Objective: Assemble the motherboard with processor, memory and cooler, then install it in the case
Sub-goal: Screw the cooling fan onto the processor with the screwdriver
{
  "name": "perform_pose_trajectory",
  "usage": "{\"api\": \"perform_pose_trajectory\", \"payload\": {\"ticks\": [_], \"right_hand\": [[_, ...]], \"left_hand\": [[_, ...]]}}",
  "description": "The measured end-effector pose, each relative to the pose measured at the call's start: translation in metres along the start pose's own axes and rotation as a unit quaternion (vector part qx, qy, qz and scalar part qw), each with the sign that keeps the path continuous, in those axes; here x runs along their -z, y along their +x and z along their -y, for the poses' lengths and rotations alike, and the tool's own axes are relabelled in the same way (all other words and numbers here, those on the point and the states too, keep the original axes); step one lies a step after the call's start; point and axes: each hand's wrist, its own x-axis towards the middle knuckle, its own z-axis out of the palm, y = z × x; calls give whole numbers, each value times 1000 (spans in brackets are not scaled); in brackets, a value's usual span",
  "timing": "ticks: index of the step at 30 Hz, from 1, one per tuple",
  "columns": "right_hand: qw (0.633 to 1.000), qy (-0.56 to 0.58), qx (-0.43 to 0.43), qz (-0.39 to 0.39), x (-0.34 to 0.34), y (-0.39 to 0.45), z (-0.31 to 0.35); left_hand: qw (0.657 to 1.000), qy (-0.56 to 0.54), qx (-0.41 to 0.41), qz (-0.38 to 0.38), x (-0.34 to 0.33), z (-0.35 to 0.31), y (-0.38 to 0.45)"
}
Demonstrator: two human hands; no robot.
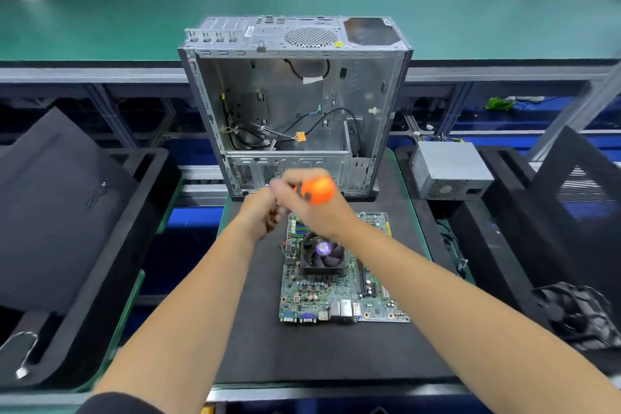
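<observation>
A black side panel (pixel 57 205) leans in a foam-lined tray (pixel 111 279) at far left, well apart from the work. At centre, the motherboard (pixel 336 292) lies flat on a black mat (pixel 262 339), its cooler (pixel 322 259) already seated over the socket, fan up; the processor beneath is hidden, and the memory slots are partly covered by the hands, so whether the sticks are in cannot be told. The left hand (pixel 260 213), fingers curled, meets the tip end of an orange-handled screwdriver (pixel 317 190); motion blur hides whether it pinches the shaft or a screw. The right hand (pixel 314 205) wraps the handle, fingers closed round it, above the board's far edge. Just beyond, the open case (pixel 295 104) stands on the mat's far end, interior facing the camera, loose cables (pixel 268 134) pooled in its lower half and no board inside. By this showing, cooler fastening appears under way or nearly done, while installing the board in the case remains. Bare mat lies on the near side of the board; the case's lower lip sits close to the board's far edge, and the cables may need clearing. At right, a grey power supply (pixel 450 170) rests on another tray, near the case, with a second black panel (pixel 578 198) beyond.
</observation>
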Motion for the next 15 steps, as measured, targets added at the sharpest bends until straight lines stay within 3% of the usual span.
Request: {"api": "perform_pose_trajectory", "payload": {"ticks": [3,6,12,15], "right_hand": [[991,111,-60,-53,16,26,18],[978,185,-67,-74,30,47,33],[949,300,-80,-48,36,61,42],[942,316,-104,-37,28,62,34]], "left_hand": [[997,69,0,23,-9,-2,-5],[987,150,-24,56,-10,-2,-6],[942,293,-148,78,7,28,-8],[903,372,-147,156,10,44,-10]]}}
